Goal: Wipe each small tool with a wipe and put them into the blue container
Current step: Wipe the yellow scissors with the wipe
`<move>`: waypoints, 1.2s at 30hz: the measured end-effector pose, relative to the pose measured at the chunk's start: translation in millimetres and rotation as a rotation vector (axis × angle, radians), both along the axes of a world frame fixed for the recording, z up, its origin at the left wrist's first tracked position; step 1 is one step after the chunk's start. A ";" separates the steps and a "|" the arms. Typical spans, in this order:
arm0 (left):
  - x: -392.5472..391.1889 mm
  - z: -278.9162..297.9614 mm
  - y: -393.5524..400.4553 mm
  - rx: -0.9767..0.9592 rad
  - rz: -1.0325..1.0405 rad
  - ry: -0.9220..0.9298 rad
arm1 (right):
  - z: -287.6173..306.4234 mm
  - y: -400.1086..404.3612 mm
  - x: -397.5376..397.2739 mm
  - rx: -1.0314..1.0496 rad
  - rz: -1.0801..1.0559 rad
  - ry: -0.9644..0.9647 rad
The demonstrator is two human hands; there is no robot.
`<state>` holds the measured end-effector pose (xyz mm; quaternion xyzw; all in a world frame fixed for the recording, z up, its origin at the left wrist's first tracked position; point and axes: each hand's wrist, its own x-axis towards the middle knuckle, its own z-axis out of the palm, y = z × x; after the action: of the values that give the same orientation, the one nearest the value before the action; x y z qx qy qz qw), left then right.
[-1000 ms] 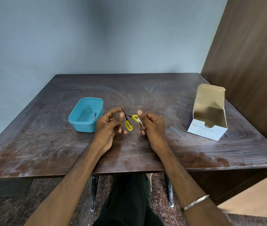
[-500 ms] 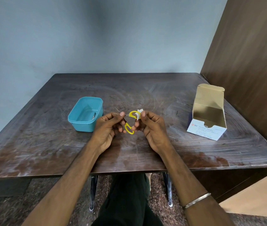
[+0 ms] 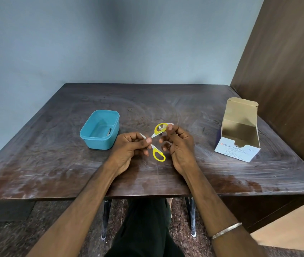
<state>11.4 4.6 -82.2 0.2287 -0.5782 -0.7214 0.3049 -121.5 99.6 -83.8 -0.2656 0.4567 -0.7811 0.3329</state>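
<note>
Small scissors with yellow plastic loop handles and pale blades [image 3: 155,143], splayed open, held above the middle of the dark scuffed wooden table [image 3: 166,104]. Near the pivot, pinched between thumb and forefinger of the left hand [image 3: 128,149]; other fingers of that hand curled in below. One blade tip poking out up and to the left past the knuckles. Lower yellow loop hanging free under the left thumb, clear of both hands. Upper yellow loop pressed by the fingertips of the right hand [image 3: 177,143], closed on a small white wipe [image 3: 169,124] against the loop's far side; only a corner of the wipe showing. Thin metal bangle [image 3: 226,230] on the right wrist.

Just left of the left hand, apart from it, a rectangular blue plastic container [image 3: 99,140], open-topped, resting on the table; inside, a small slim metal tool [image 3: 109,131], too small to identify. Well to the right, near the table's edge, an opened white cardboard box of alcohol swabs [image 3: 238,151], lid flap upright. Pale blue wall behind, brown wooden panel on the right.
</note>
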 end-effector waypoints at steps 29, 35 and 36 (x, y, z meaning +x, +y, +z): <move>-0.9 2.2 4.7 0.045 0.143 0.005 | -5.0 -1.2 5.0 0.088 0.137 0.292; 0.1 0.7 3.7 -0.005 0.158 0.024 | -4.4 -1.5 8.0 0.129 0.103 0.338; -0.2 0.3 4.0 -0.014 0.165 0.025 | -4.4 -1.9 8.8 0.141 0.079 0.335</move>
<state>11.1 8.6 -81.9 0.2645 -0.5585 -0.6926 0.3721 -112.7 97.7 -88.2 -0.3856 0.5484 -0.6784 0.3006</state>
